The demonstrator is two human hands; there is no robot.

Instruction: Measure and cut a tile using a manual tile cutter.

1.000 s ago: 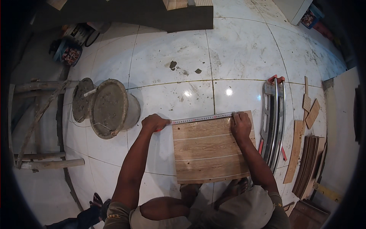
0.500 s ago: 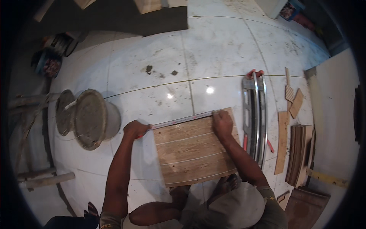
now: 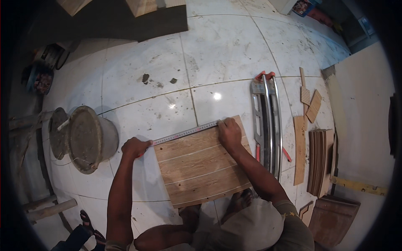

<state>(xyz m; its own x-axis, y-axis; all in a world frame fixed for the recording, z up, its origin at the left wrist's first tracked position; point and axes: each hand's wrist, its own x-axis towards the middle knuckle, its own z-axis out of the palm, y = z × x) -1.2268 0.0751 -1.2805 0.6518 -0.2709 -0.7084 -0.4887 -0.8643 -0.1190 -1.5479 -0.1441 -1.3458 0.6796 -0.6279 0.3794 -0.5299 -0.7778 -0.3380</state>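
"Holding that tape (image 3: 184, 134) at both ends?"

"Yes. My left grip (image 3: 136, 147) is closed around its case, mostly hidden, only a red sliver showing, just off the far-left corner of the tile (image 3: 197, 165). My right grip (image 3: 230, 133) pinches the tape near the far-right corner. Between them it runs along the far edge."

"How will it handle?"

"Light and springy, I'd judge; thin enough to buckle or skid on a smooth face, so best held at its ends."

"And the tile?"

"It's over the floor (image 3: 138, 119); whether its near edge is propped, I can't tell. I'd expect it stiff, fairly heavy and brittle, best lifted by two opposite edges. It's flat and squarish, brown wood-grain crossed by thin pale lines, slightly shiny. The floor is white, glossy and smeared with grime."
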